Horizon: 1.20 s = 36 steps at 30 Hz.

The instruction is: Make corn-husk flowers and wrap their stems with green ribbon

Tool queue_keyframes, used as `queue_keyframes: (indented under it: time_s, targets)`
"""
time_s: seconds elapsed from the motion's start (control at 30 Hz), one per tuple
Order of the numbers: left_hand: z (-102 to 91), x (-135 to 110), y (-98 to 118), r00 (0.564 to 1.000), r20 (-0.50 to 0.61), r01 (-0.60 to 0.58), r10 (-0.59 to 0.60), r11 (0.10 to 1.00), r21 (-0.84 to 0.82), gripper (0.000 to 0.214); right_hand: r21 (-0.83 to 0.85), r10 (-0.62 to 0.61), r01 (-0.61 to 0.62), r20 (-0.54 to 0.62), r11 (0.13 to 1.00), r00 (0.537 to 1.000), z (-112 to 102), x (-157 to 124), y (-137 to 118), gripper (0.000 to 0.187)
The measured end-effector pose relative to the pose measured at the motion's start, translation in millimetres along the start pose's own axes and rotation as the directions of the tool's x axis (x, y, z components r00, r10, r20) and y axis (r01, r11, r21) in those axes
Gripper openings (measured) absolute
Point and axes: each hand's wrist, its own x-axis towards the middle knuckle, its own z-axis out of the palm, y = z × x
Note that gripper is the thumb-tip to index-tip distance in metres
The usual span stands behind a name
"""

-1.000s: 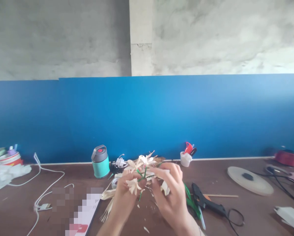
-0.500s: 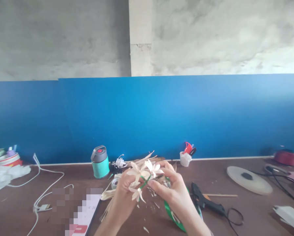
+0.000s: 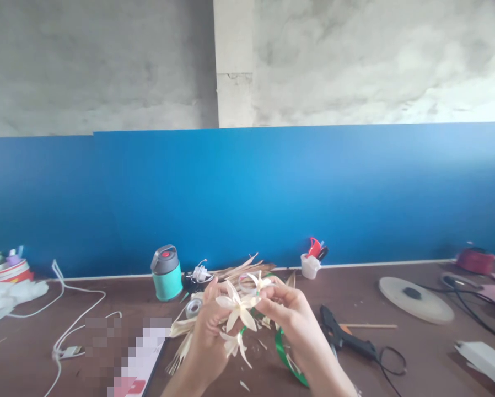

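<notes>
A spray of cream-white artificial flowers (image 3: 240, 309) on green-wrapped stems is held up between my two hands above the table. My left hand (image 3: 211, 325) is closed round the spray from the left, its fingertips partly behind the petals. With thumb and fingers, my right hand (image 3: 291, 314) pinches the upper right flower (image 3: 259, 283) near its base. One more blossom (image 3: 236, 346) hangs lowest, beside my left hand. Below my right wrist lies a green ribbon roll (image 3: 286, 358), partly covered. Dried husk strips (image 3: 247, 270) lie behind the hands.
On the brown table (image 3: 214, 380) lie a black glue gun (image 3: 346, 336) with its cord, a round pale lid (image 3: 417, 300), a tape roll (image 3: 193, 307) and white cables (image 3: 80, 315). A teal flask (image 3: 167, 275) and a white cup (image 3: 310, 266) stand near the blue partition (image 3: 247, 193).
The spray has turned, so one large flower now faces me and the green stem junction is mostly hidden. My right fingers have shifted onto the upper right flower.
</notes>
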Motion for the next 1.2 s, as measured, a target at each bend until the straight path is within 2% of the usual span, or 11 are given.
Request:
queue_keyframes:
  time_s: [0.2, 0.3, 0.43, 0.53, 0.6, 0.63, 0.7, 0.83, 1.0, 1.1, 1.2]
  targets:
    - [-2.8, 3, 2, 0.996, -0.085, 0.017, -0.019, 1.000, -0.019, 0.005, -0.127, -0.059, 0.057, -0.016, 0.990, 0.998, -2, -1, 1, 0.028]
    - [-6.7, 7, 2, 0.987, -0.159, -0.004, 0.002, 1.000, -0.013, 0.006, -0.076, -0.109, 0.105, -0.056, 0.992, 0.992, -5, -2, 3, 0.041]
    - [-10.5, 11, -4, 0.968, -0.238, 0.050, -0.075, 0.993, -0.107, 0.012, -0.057, -0.178, 0.171, -0.155, 0.984, 0.972, -11, 3, 13, 0.045]
    - [-11.5, 13, -1, 0.947, -0.289, 0.106, -0.144, 0.984, -0.141, 0.007, -0.202, -0.162, 0.129, -0.157, 0.971, 0.974, -14, 14, 24, 0.049]
    - [-12.7, 14, 3, 0.907, -0.373, 0.177, -0.194, 0.981, -0.080, 0.011, -0.472, -0.158, 0.082, -0.124, 0.878, 0.980, -16, 24, 36, 0.049]
    - [-13.8, 15, 4, 0.889, -0.401, 0.206, -0.220, 0.975, -0.079, 0.015, -0.687, -0.119, 0.056, -0.044, 0.725, 0.992, -15, 28, 44, 0.045]
    - [-16.4, 17, 5, 0.863, -0.424, 0.233, -0.276, 0.961, -0.151, 0.021, -0.795, -0.059, 0.018, -0.023, 0.607, 0.998, -12, 36, 65, 0.030]
    - [-21.3, 19, 1, 0.827, -0.438, 0.242, -0.352, 0.926, -0.288, 0.026, -0.918, -0.023, -0.027, -0.039, 0.396, 0.999, 4, 35, 111, 0.026]
    - [-24.3, 23, 6, 0.829, -0.431, 0.245, -0.356, 0.924, -0.293, 0.027, -0.965, 0.000, -0.024, -0.025, 0.262, 1.000, 16, 26, 142, 0.018]
    - [-25.8, 23, 10, 0.835, -0.408, 0.263, -0.370, 0.919, -0.295, 0.029, -0.973, 0.005, -0.046, -0.046, 0.227, 0.999, 17, 27, 148, 0.016]
    - [-27.0, 23, 10, 0.836, -0.402, 0.264, -0.373, 0.916, -0.301, 0.029, -0.975, -0.001, -0.064, -0.066, 0.212, 0.998, 17, 28, 150, 0.025]
